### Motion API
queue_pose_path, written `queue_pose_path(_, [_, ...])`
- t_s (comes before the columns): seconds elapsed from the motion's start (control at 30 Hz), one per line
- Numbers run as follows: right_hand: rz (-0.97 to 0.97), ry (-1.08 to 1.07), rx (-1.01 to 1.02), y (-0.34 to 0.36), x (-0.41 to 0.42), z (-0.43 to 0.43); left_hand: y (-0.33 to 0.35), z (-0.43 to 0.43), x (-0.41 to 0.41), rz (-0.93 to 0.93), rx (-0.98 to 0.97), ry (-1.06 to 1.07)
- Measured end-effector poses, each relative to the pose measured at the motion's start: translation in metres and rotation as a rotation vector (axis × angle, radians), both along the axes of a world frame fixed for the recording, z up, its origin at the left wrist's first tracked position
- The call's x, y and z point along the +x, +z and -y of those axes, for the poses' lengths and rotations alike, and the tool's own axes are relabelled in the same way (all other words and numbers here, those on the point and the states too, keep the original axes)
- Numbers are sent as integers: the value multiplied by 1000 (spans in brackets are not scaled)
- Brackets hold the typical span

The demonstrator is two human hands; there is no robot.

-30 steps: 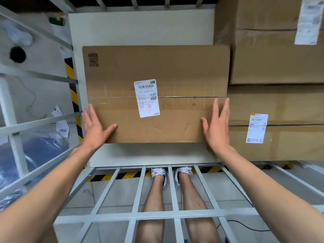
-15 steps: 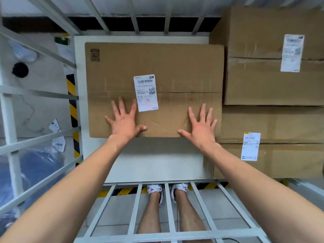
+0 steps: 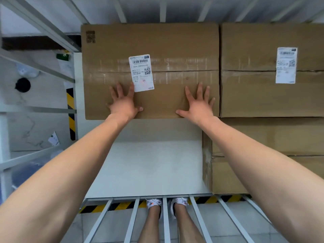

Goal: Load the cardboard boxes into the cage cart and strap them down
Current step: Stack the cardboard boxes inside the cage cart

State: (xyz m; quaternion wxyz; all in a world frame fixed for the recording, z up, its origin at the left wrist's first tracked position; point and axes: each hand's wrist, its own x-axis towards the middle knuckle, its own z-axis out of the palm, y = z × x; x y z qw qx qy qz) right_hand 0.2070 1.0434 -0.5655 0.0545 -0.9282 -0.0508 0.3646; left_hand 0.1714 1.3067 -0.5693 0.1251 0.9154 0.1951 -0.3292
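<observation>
both hands lie flat with fingers spread on the top of a cardboard box (image 3: 175,50): the left hand (image 3: 123,102) just below its shipping label (image 3: 141,73), the right hand (image 3: 199,104) near the right edge. the box sits inside the cage cart (image 3: 149,169), touching stacked boxes (image 3: 270,95) on its right.

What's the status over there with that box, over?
Left hand and right hand open, flat on the labelled cardboard box. Box at the back of the cage cart, beside the stacked boxes. No strap in view, nothing blocking.
</observation>
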Motion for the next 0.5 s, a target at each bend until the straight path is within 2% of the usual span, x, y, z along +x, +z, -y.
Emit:
queue_pose_path(0.13, [17, -10, 32, 30, -4, 15, 25, 21, -17, -12, -18, -17])
queue_pose_path(0.27, [49, 33, 23, 80, -21, 35, 79, 48, -38, -35, -80, -45])
queue_pose_path(0.5, [47, -85, 59, 231, -53, 45, 236, 93, -52, 2, -108, -185])
